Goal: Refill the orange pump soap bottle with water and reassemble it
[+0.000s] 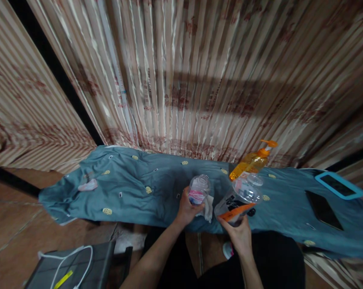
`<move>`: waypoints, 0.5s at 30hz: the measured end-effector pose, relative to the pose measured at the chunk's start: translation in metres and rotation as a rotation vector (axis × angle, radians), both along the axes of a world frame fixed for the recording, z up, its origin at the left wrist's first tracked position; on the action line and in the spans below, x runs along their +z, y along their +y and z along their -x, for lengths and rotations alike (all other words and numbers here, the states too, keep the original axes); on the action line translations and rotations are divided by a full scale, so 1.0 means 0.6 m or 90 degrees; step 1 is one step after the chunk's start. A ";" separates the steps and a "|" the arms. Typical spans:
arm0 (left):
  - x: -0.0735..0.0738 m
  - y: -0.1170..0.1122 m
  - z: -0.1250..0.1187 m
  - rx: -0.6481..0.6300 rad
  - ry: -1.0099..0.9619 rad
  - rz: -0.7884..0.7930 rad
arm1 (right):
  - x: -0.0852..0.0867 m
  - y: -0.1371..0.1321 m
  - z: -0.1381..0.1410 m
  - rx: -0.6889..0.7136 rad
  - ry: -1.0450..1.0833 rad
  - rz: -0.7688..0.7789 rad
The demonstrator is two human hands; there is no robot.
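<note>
My left hand [187, 209] is closed around a small clear plastic bottle [199, 187] with a pink and blue label. A crumpled white tissue [209, 208] lies just to the right of those fingers. My right hand [239, 236] grips the lower side of a larger clear plastic container [248, 192], which bears an orange and black label and leans to the right. Behind this container is a pump bottle [250, 163] of orange liquid with an orange pump head. Both held things are over the cloth-covered table [163, 200], side by side with a gap between them.
On the table's right lie a black phone [324, 209] and a blue-framed tablet [339, 185]. A small pinkish-white packet [88, 185] is at the left. A grey stool [76, 267] with a white cable stands below left. Striped curtain [181, 80] hangs behind the table.
</note>
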State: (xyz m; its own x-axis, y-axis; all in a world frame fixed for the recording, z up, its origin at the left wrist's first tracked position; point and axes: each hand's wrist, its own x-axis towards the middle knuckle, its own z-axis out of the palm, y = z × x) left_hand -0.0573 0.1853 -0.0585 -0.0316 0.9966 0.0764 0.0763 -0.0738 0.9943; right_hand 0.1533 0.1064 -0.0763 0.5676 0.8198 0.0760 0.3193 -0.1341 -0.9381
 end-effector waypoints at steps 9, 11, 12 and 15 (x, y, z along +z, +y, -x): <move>0.001 0.001 -0.001 0.012 0.009 0.010 | 0.094 -0.080 -0.003 0.002 0.209 -0.068; 0.002 0.002 -0.002 0.012 0.009 0.014 | 0.116 -0.102 -0.007 0.008 0.252 -0.071; 0.003 0.002 -0.002 0.011 0.010 0.017 | 0.124 -0.111 -0.008 0.013 0.271 -0.079; 0.005 0.003 -0.001 0.006 0.014 0.029 | 0.130 -0.123 -0.007 0.025 0.320 -0.108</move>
State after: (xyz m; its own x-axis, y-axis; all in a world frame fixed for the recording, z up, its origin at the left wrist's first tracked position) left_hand -0.0565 0.1870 -0.0553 -0.0400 0.9987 0.0314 0.0993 -0.0273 0.9947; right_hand 0.1576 0.0325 0.0017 0.5375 0.8408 -0.0647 -0.1739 0.0354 -0.9841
